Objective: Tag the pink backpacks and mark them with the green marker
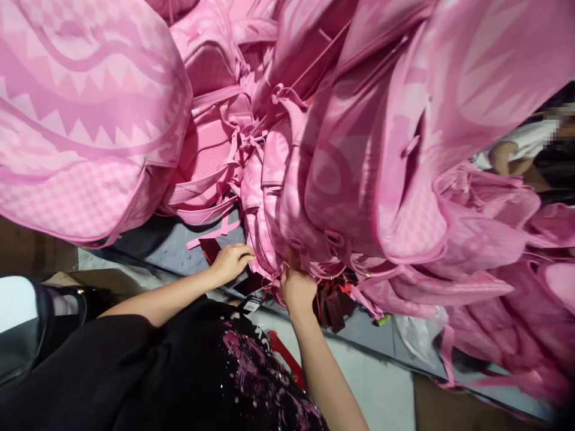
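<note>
Row of pink backpacks [274,203] stands packed side by side, mid-view, just beyond the fingers; long axis of each runs roughly away from the person, lower ends nearest the hands. R hand [299,287] is closer to the row, up against its lower edge, w/ fingers partly lost in the folds; can't tell if they grip anything. L hand [231,262] sits at the row's left lower corner, fingers curled in w/ tips close together, by the pink edge; can't tell if they pinch it or only rest beside it. Btwn the hands lies the narrow bottom end of the row. Big backpack w/ toothed print [85,120] is up & left of L hand, well apart; backpack w/ straps showing [209,143] is btwn it and the row. Containers: large backpack [417,155] to the right, tilted over the row, has a dark slit along its side, prob. a part-open zip; contents n/v. Dark tags [332,308] hang just right of R hand. Clear plastic bag [420,341], farther right, lies on the worktop [171,245], contents unclear. Co-worker's arm [505,157] shows at far R edge, apart from both hands.
</note>
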The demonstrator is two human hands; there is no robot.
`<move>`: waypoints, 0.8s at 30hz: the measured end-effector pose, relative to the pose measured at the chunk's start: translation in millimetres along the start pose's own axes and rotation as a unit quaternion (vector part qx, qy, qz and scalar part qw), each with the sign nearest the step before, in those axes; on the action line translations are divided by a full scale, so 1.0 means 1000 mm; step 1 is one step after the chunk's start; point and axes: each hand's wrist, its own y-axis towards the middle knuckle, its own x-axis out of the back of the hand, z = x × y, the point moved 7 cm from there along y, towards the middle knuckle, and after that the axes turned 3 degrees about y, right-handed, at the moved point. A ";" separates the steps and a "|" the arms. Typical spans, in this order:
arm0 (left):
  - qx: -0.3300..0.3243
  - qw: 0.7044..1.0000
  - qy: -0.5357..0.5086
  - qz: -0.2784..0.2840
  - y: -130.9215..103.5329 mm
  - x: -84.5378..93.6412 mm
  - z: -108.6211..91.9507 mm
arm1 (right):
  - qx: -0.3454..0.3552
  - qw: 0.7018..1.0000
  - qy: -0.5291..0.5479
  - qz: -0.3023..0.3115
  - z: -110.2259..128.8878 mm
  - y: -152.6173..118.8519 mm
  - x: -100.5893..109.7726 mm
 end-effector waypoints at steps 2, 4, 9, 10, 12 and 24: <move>0.002 1.000 0.014 0.016 0.005 0.000 0.002 | 0.033 0.997 -0.070 0.006 0.002 0.003 0.004; 0.009 0.999 0.028 0.027 0.010 0.001 0.005 | 0.090 0.992 -0.091 0.005 0.009 0.004 0.005; 0.011 0.997 0.052 0.064 0.021 -0.002 0.002 | 0.105 0.984 -0.144 -0.008 0.016 0.006 0.004; 0.010 0.996 0.056 0.074 0.023 -0.004 0.000 | 0.093 0.984 -0.152 -0.013 0.014 0.006 0.005; 0.006 0.994 0.067 0.091 0.028 -0.009 -0.005 | 0.078 0.983 -0.163 -0.025 0.010 0.002 0.010; -0.022 0.979 0.138 0.145 0.056 -0.045 -0.035 | 0.045 0.986 -0.156 -0.030 0.002 0.006 0.033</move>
